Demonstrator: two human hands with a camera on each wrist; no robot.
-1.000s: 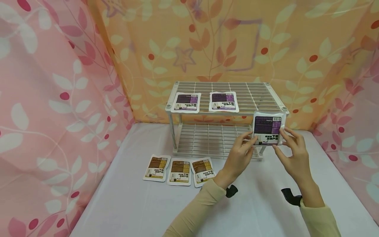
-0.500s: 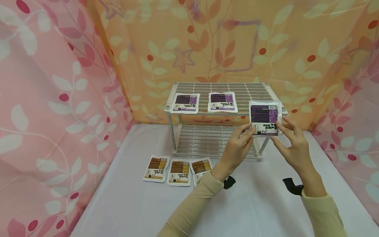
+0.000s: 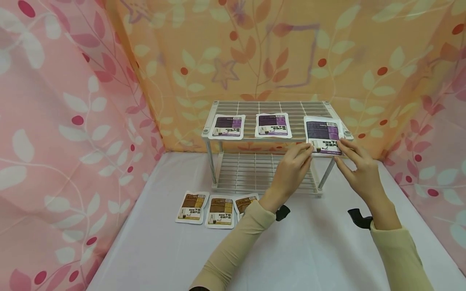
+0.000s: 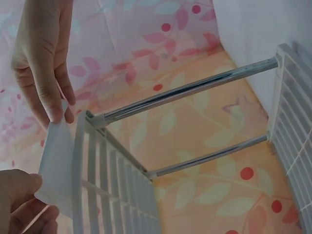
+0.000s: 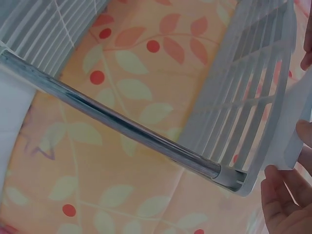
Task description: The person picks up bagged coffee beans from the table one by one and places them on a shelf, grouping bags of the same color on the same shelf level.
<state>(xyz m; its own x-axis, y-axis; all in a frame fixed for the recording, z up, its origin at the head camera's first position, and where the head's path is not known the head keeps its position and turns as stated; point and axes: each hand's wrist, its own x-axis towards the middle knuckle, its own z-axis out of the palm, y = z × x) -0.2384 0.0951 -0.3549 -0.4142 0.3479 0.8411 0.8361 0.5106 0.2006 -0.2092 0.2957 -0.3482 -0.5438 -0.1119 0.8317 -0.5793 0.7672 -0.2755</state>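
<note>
Both hands pinch a white pouch with a purple label (image 3: 322, 133) by its lower corners, at the front right of the rack's upper shelf. The left hand (image 3: 292, 173) holds its left edge, the right hand (image 3: 360, 171) its right edge. In the left wrist view, the pouch's pale back (image 4: 59, 168) lies close against the shelf edge, with fingers at both sides. The right wrist view shows the pouch (image 5: 287, 141) at the shelf's rim too. Two like pouches lie flat on the upper shelf, a left one (image 3: 227, 127) and a middle one (image 3: 273, 125).
The white two-tier wire rack (image 3: 260, 173) stands on a white-covered table (image 3: 153, 250). Three pouches with brown-and-yellow labels lie before it: a left one (image 3: 192, 207), a middle one (image 3: 220, 211), and a right one (image 3: 244, 201) partly behind the left sleeve. Patterned cloth (image 3: 174, 60) encloses the table.
Both hands have raised the purple-labelled pouch from in front of the rack's right post and brought it over the upper shelf's front edge, tilting it flatter. The other pouches have stayed put.
</note>
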